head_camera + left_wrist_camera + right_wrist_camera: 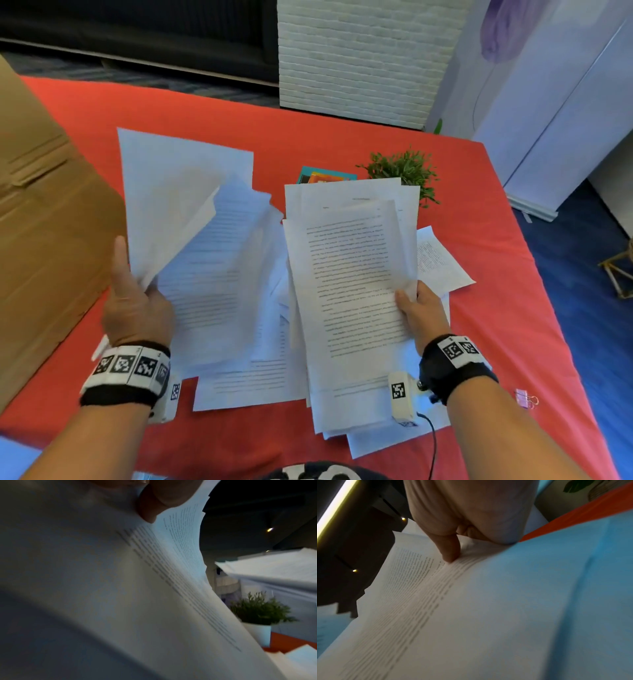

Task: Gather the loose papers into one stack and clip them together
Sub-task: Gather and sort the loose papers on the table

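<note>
Printed white papers lie and hang over a red table (479, 192). My left hand (137, 301) grips a fanned bunch of sheets (191, 219) lifted off the table, thumb up along their left edge; the left wrist view shows a finger (154, 500) against the curved paper (120, 588). My right hand (419, 308) pinches a second bunch (349, 274) at its right edge, thumb (450, 547) on the top printed page (453, 615). More sheets (246, 387) lie flat below both bunches. A pink binder clip (524, 398) rests on the table right of my right wrist.
A large cardboard box (44, 240) stands at the table's left edge. A small green plant (404, 168) in a white pot (260, 632) and a teal booklet (325, 175) sit behind the papers. One loose sheet (438, 260) lies to the right. Blue floor lies beyond the right edge.
</note>
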Demonstrator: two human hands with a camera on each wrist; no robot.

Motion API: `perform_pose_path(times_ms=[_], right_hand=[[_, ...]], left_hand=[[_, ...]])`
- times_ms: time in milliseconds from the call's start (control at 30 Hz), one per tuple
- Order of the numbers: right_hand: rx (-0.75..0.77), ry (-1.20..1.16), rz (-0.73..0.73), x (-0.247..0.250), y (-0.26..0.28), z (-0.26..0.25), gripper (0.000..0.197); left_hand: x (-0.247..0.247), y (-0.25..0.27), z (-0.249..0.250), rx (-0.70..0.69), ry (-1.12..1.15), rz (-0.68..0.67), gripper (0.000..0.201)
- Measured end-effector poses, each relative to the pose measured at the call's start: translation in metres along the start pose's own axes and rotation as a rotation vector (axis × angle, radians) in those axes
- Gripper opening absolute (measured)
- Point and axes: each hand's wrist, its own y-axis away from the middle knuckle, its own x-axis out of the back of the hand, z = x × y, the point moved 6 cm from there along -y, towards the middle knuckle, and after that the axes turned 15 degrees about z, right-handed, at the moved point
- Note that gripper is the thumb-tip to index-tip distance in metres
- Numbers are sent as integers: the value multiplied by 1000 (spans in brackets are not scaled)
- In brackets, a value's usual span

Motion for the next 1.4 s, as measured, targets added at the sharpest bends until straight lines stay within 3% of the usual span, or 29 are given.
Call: perform_pose_path(times_ms=[100, 167, 200, 300, 333, 433, 533, 600, 667, 800, 900, 1033, 1233, 1300, 1400], right_hand=[[-46, -68, 13, 2, 1, 3, 18], [-64, -148, -8, 2, 2, 1, 19], [-63, -201, -25, 3, 3, -3, 26], [-79, -346, -53, 7, 4, -11, 73], [-77, -400, -54, 8, 3, -13, 75], [-79, -516, -19, 19, -3, -15, 63], [-73, -520, 64, 34, -8, -9, 70], [-69, -519, 98, 44, -9, -4, 61], [-90, -498, 119, 52, -8, 1, 47], [-71, -517, 134, 63, -9, -3, 51], [-82, -531, 105, 65, -10, -15, 28], [-89, -373, 96, 57, -12, -9, 15], [-191, 23, 258, 64, -15, 52, 9], [-251, 106, 223, 60, -12, 75, 13], [-254, 242, 126, 39, -3, 93, 23]], left_hand=[[4, -17, 25, -168, 26, 40, 69], [4, -22, 40, -205, 79, 33, 69], [0, -24, 44, -181, 105, 5, 69], [-19, -21, 52, -31, 268, -119, 71], [-25, -18, 55, 8, 333, -139, 67], [-35, -7, 68, 68, 421, -127, 44], [-47, 4, 68, 104, 466, -141, 23], [-58, 9, 66, 92, 431, -179, 13], [-68, 14, 63, 71, 385, -208, 12], [-71, 15, 73, 165, 427, -148, 7], [-76, 24, 81, 223, 483, -161, 11], [-101, 64, 51, 225, 222, -387, 20], [-120, 120, -27, 451, -88, -636, 43], [-126, 131, -47, 507, -136, -720, 48], [-132, 146, -57, 473, -167, -845, 52]])
